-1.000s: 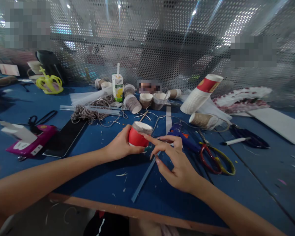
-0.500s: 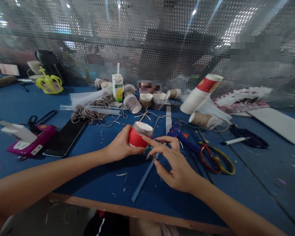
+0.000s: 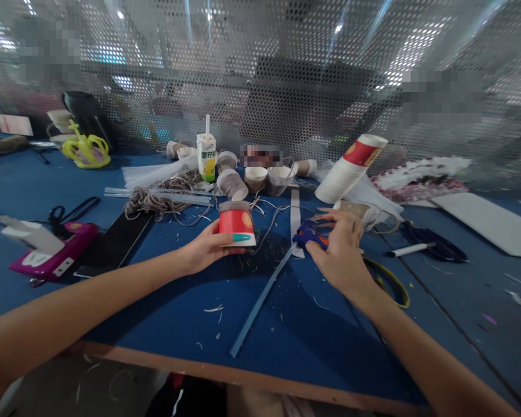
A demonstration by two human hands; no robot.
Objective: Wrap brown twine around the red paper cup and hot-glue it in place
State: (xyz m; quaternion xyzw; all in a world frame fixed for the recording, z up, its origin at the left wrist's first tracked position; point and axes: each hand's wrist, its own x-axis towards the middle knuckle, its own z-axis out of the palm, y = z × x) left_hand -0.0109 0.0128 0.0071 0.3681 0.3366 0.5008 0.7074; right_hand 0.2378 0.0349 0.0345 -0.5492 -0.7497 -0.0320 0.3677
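Note:
My left hand point(image 3: 206, 249) is closed around a red and white paper cup point(image 3: 234, 222) with grey cord wound round its rim. The cup is held upright above the table, my thumb across its lower front. My right hand point(image 3: 341, 243) has its thumb and fingers around a blue glue gun point(image 3: 308, 233), which lies to the right of the cup. A long translucent glue stick point(image 3: 263, 298) slants from the gun's near end toward the table's front. Part of the gun is hidden under my right hand.
Scissors with a yellow handle point(image 3: 402, 292) lie partly behind my right wrist. Stacked paper cups point(image 3: 345, 174), a juice carton point(image 3: 207, 159), tangled grey cord point(image 3: 151, 201) and several cord-wrapped cups stand further back. A purple power strip point(image 3: 54, 255) lies on the left.
My right hand has left the cup and moved right onto the glue gun. The cup in my left hand has shifted slightly left and turned, showing its printed front and white base edge.

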